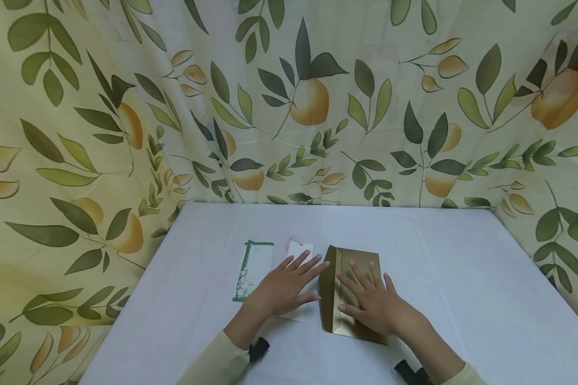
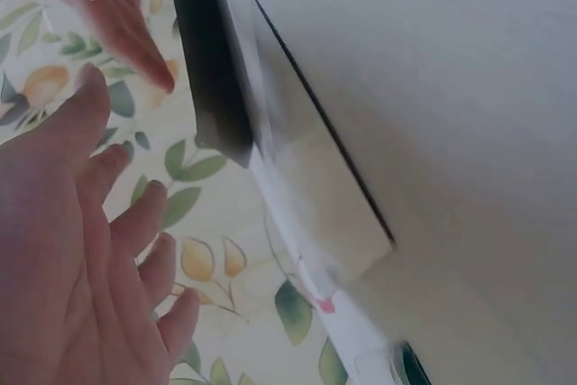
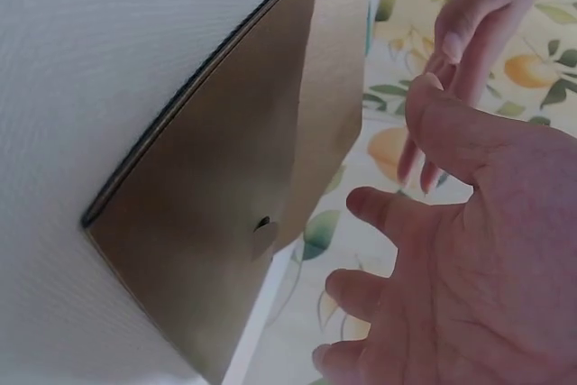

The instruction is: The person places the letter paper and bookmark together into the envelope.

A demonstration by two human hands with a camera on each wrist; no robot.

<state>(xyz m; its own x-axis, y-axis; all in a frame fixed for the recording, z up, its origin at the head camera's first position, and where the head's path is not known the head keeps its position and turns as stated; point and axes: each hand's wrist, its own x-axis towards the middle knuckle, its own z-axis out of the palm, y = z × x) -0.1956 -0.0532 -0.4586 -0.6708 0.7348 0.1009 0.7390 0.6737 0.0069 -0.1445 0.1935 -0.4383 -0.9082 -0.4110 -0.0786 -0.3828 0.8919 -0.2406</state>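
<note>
A gold envelope (image 1: 368,259) lies on the white table, its flap (image 3: 332,69) unfolded toward the left. Above it my right hand (image 1: 377,306) is spread palm down, and the right wrist view shows a gap between the fingers and the paper. My left hand (image 1: 284,289) hovers, fingers extended, over a white card (image 1: 299,248) with a pink string at its top. Most of that card is hidden by the hand in the head view; the left wrist view shows its blank surface (image 2: 329,196). Neither hand holds anything.
Left of the white card lies another card (image 1: 261,261) with a green floral border, partly covered by my left hand. The white table (image 1: 438,256) extends around these things. A curtain (image 1: 289,160) with leaves and orange fruit hangs behind and at the sides.
</note>
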